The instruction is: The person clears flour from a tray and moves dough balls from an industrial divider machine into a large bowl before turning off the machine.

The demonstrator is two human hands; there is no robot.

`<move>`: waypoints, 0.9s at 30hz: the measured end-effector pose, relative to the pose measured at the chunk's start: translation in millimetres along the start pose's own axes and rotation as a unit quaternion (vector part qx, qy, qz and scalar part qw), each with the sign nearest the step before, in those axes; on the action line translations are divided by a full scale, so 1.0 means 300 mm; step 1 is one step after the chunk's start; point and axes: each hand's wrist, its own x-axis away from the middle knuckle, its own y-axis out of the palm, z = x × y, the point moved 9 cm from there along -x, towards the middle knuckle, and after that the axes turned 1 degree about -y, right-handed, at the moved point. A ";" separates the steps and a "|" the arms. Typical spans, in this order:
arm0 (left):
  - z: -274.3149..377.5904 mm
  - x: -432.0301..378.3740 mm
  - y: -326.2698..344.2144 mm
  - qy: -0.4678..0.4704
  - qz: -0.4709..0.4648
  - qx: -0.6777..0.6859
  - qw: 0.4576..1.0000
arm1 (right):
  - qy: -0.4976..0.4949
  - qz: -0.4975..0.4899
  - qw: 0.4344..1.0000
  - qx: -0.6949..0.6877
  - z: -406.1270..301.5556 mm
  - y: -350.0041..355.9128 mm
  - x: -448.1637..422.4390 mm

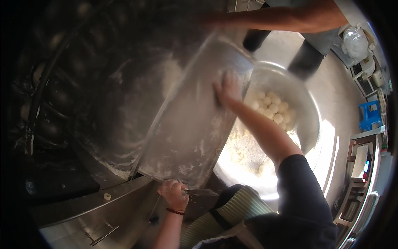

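Note:
A metal tray or board (186,124), dusted with flour, slants across the middle. My left hand (175,193) is at its near end, closed around the handle of a flat metal blade (202,192); whether it also touches the tray cannot be told. My right hand (228,88), blurred, lies over the tray's upper right part with its fingers spread and nothing seen in it. Just right of the tray stands a large round metal basin (312,105). Several pale round dough balls (273,108) are heaped in it, beside loose flour (245,143).
Another person's bare arm (279,19) reaches across the top over the dark, floury work surface (124,93). A small pale ring (107,196) sits on the metal counter edge. At the right are a blue plastic stool (370,115) and shelves (351,193).

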 end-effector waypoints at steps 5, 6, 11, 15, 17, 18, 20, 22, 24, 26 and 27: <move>0.023 0.009 -0.067 0.053 0.123 0.006 0.991 | 0.079 -0.108 0.989 0.055 0.018 0.014 0.009; 0.011 0.027 -0.077 0.060 0.140 0.021 0.988 | 0.028 -0.151 0.986 0.069 -0.057 0.050 0.130; 0.040 0.005 -0.066 0.047 0.127 -0.005 0.991 | -0.005 -0.115 0.988 0.105 0.042 0.038 0.278; 0.025 0.020 -0.060 0.039 0.131 -0.009 0.991 | 0.071 -0.186 0.972 0.121 0.127 -0.012 -0.034; 0.047 0.011 -0.061 0.050 0.106 -0.004 0.993 | 0.077 -0.232 0.960 0.138 0.200 -0.021 -0.150; 0.043 0.002 -0.065 0.054 0.085 -0.006 0.995 | 0.102 -0.137 0.977 0.128 0.175 -0.034 -0.134; 0.065 -0.012 -0.084 0.055 0.087 0.003 0.995 | 0.066 -0.037 0.987 0.141 0.077 -0.031 -0.043; 0.064 -0.025 -0.106 0.059 0.107 0.011 0.992 | -0.087 0.001 0.994 0.069 -0.089 0.022 0.171; 0.046 -0.002 -0.088 0.071 0.111 0.008 0.991 | -0.203 -0.050 0.975 0.068 -0.236 0.069 0.431; 0.044 0.004 -0.089 0.067 0.101 0.001 0.993 | -0.303 -0.095 0.947 0.042 -0.335 0.062 0.612; 0.052 -0.004 -0.097 0.081 0.102 -0.002 0.992 | -0.354 -0.110 0.927 0.055 -0.361 0.063 0.663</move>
